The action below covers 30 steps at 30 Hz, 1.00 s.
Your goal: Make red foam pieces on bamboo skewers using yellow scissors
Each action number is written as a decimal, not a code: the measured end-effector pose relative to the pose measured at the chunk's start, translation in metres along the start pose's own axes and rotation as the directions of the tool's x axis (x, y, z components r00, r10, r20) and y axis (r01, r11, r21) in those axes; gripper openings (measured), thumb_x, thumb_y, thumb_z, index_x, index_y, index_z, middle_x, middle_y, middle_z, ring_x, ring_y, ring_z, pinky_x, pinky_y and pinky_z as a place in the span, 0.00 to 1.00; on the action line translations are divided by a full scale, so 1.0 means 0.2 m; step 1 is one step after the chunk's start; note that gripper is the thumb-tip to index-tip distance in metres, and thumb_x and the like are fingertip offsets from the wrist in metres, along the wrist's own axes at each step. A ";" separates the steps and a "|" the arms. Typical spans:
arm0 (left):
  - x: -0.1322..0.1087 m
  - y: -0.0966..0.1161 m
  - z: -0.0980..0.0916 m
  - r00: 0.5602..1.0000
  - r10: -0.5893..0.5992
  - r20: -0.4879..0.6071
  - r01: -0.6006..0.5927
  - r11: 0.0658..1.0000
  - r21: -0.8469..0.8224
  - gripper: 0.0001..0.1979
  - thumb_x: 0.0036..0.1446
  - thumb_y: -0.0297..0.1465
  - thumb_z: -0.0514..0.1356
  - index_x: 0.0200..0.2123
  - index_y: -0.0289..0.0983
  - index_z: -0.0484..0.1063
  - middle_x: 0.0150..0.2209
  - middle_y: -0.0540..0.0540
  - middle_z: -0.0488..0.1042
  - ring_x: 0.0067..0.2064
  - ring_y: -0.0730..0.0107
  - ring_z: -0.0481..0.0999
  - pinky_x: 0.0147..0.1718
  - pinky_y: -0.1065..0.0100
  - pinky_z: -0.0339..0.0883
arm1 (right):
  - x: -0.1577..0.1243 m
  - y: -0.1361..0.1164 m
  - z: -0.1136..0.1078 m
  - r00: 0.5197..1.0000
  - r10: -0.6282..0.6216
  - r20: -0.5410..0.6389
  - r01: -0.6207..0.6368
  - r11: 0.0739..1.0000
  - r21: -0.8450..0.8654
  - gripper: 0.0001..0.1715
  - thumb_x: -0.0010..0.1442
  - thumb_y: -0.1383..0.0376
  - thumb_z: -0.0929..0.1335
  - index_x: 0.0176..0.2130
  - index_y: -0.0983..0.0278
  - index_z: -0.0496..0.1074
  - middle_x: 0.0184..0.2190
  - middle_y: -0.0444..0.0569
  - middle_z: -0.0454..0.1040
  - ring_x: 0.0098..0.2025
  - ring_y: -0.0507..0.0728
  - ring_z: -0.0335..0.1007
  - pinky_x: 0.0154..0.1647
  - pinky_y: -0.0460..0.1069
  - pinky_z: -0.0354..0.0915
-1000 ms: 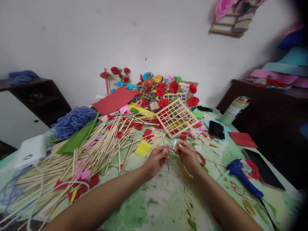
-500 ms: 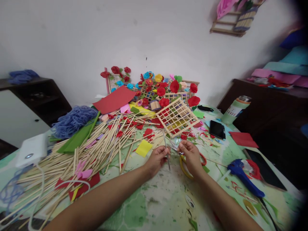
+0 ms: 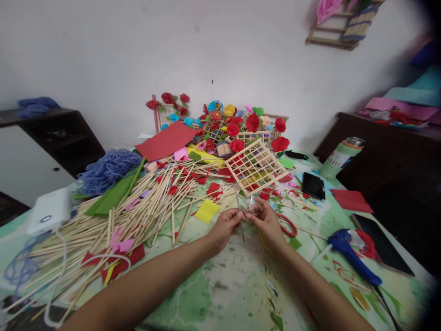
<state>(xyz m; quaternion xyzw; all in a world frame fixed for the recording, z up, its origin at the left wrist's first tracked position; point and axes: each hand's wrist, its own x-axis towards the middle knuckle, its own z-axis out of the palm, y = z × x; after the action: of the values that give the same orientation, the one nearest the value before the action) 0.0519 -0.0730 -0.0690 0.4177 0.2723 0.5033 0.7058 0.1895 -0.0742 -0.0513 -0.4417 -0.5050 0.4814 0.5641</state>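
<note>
My left hand [image 3: 225, 228] is closed in a pinch round a thin grey strip [image 3: 237, 198], which stands out above and below the fingers. Close against it, my right hand [image 3: 267, 225] is closed too, its thumb and fingertips meeting the left fingertips. Whatever lies between the right fingers is too small to make out. Under the right hand lies a pair of scissors [image 3: 288, 225] with red and yellow handles, largely covered by the hand. A yellow paper square [image 3: 206, 211] is left of my left hand.
Bamboo sticks [image 3: 138, 216] are heaped at left beside blue yarn [image 3: 109, 171] and a white device [image 3: 50, 212]. A stick lattice [image 3: 257, 168] and paper flowers [image 3: 252, 122] stand behind. At right are a blue glue gun [image 3: 354, 257], a phone [image 3: 313, 185], a tablet [image 3: 382, 243] and a bottle [image 3: 341, 158].
My right hand has moved left, bringing its fingertips against those of my left hand. The left hand keeps its pinch on the strip. The whole view has shifted slightly.
</note>
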 end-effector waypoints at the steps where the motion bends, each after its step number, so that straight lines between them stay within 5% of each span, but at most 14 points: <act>1: 0.00 0.00 0.00 1.000 0.000 -0.007 0.000 1.000 0.010 0.12 0.49 0.38 0.60 0.25 0.33 0.67 0.32 0.46 0.69 0.31 0.74 0.64 0.31 0.72 0.57 | 0.00 0.00 0.00 1.000 -0.014 -0.005 0.014 1.000 -0.006 0.28 0.45 0.66 0.72 0.46 0.58 0.61 0.31 0.41 0.67 0.31 0.51 0.64 0.33 0.47 0.61; 7: 0.01 0.00 0.00 0.995 0.038 -0.090 -0.035 0.999 0.034 0.13 0.47 0.38 0.61 0.24 0.33 0.68 0.47 0.45 0.66 0.31 0.78 0.64 0.30 0.74 0.57 | 0.00 -0.02 -0.02 0.987 -0.120 -0.102 0.112 0.990 -0.082 0.27 0.45 0.68 0.71 0.45 0.58 0.64 0.29 0.42 0.67 0.31 0.52 0.63 0.34 0.48 0.61; 14: 0.01 0.00 0.00 0.995 -0.042 -0.094 0.044 0.999 0.018 0.14 0.47 0.39 0.62 0.28 0.33 0.70 0.27 0.48 0.69 0.28 0.77 0.65 0.31 0.73 0.57 | 0.04 -0.08 -0.12 0.961 -0.179 -0.212 0.143 0.974 -0.173 0.19 0.48 0.63 0.70 0.42 0.59 0.69 0.26 0.43 0.67 0.26 0.53 0.60 0.26 0.48 0.59; 18: 0.01 0.00 -0.01 0.997 -0.029 -0.067 0.032 0.999 0.038 0.16 0.47 0.42 0.60 0.25 0.33 0.65 0.26 0.48 0.69 0.25 0.77 0.65 0.27 0.73 0.57 | 0.05 -0.09 -0.13 0.970 -0.057 -0.235 0.054 0.998 -0.017 0.15 0.49 0.61 0.69 0.38 0.61 0.69 0.24 0.42 0.67 0.24 0.51 0.60 0.23 0.46 0.58; 24: 0.00 0.02 -0.01 0.995 0.028 -0.100 -0.015 0.991 0.131 0.16 0.51 0.41 0.57 0.24 0.33 0.64 0.23 0.49 0.68 0.23 0.79 0.63 0.22 0.75 0.53 | 0.03 -0.04 -0.06 0.974 0.210 -0.085 -0.177 0.940 0.291 0.15 0.46 0.62 0.70 0.36 0.63 0.69 0.17 0.38 0.60 0.19 0.48 0.55 0.17 0.43 0.54; 30: -0.01 0.05 -0.02 0.936 0.220 -0.276 -0.164 0.964 0.210 0.15 0.52 0.41 0.57 0.23 0.35 0.62 0.20 0.51 0.65 0.21 0.79 0.60 0.21 0.75 0.52 | -0.04 -0.01 0.00 0.944 0.330 0.018 -0.326 0.920 0.216 0.20 0.46 0.65 0.70 0.41 0.63 0.68 0.20 0.38 0.62 0.18 0.47 0.56 0.16 0.43 0.54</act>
<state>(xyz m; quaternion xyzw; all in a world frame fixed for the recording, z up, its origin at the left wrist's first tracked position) 0.0442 -0.0723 -0.0625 0.4252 0.3782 0.5998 0.5625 0.1904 -0.0818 -0.0511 -0.4605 -0.3634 0.6170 0.5246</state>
